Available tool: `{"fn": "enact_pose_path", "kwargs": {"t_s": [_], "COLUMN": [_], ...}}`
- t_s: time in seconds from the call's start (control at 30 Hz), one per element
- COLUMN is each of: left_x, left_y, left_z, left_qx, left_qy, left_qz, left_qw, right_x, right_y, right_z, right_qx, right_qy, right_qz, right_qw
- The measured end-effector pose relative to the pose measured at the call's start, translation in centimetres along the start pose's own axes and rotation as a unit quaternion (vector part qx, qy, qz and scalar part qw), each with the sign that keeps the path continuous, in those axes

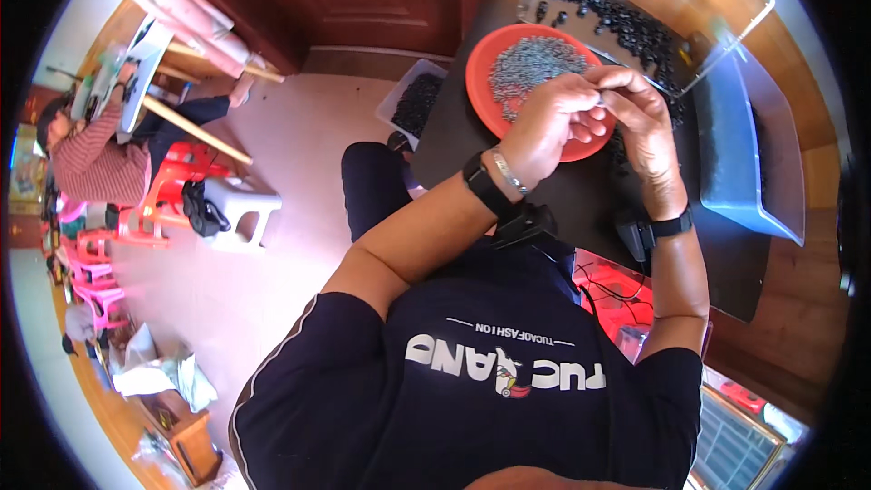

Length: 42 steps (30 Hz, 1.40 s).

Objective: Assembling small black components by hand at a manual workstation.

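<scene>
Both hands, left hand (pixel 544 122) and right hand (pixel 640 109), pinch together on a tiny, likely light and slippery part, hidden by fingertips, above the round orange plastic dish (pixel 485 82) of small grey metal pieces (pixel 531 63) at twelve o'clock.

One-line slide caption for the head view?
Both hands, left hand and right hand, pinch a tiny part above an orange dish of small grey pieces.
</scene>
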<state>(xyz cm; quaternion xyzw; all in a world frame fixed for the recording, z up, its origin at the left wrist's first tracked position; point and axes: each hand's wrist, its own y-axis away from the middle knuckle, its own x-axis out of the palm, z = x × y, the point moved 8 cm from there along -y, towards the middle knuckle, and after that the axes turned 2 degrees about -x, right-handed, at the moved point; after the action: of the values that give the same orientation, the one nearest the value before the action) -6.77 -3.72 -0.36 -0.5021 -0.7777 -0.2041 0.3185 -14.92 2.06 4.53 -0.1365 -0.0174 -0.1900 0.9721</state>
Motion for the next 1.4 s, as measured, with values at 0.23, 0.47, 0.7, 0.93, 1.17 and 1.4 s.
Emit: {"fn": "enact_pose_path", "kwargs": {"t_s": [0.23,0.47,0.7,0.93,1.17,1.4], "left_x": [0.5,-1.4,-1.5,-1.6,-1.4,-1.3], "left_y": [-0.1,0.1,0.1,-0.1,-0.1,0.0], "left_z": [0.2,-1.4,-1.1,-0.9,-0.6,-0.9], "left_qx": [-0.008,0.057,0.028,0.025,0.006,0.008], "left_qy": [-0.003,0.089,0.084,0.077,0.072,0.07], "left_qz": [0.019,-0.036,-0.037,-0.042,-0.053,-0.049], "left_qw": [1.0,0.994,0.995,0.996,0.996,0.996], "right_x": [-1.9,-9.7,-11.4,-12.6,-12.0,-12.0], "right_y": [0.2,-1.1,-0.2,-0.4,-1.1,-1.1], "right_z": [0.1,2.5,2.5,1.0,-1.7,-2.0], "right_qx": [0.032,-0.051,0.022,0.01,0.083,0.067], "right_qy": [0.067,0.389,0.553,0.64,0.63,0.593], "right_qz": [-0.024,-0.143,-0.113,-0.137,-0.071,-0.068], "right_qw": [0.997,0.909,0.825,0.756,0.769,0.8]}}
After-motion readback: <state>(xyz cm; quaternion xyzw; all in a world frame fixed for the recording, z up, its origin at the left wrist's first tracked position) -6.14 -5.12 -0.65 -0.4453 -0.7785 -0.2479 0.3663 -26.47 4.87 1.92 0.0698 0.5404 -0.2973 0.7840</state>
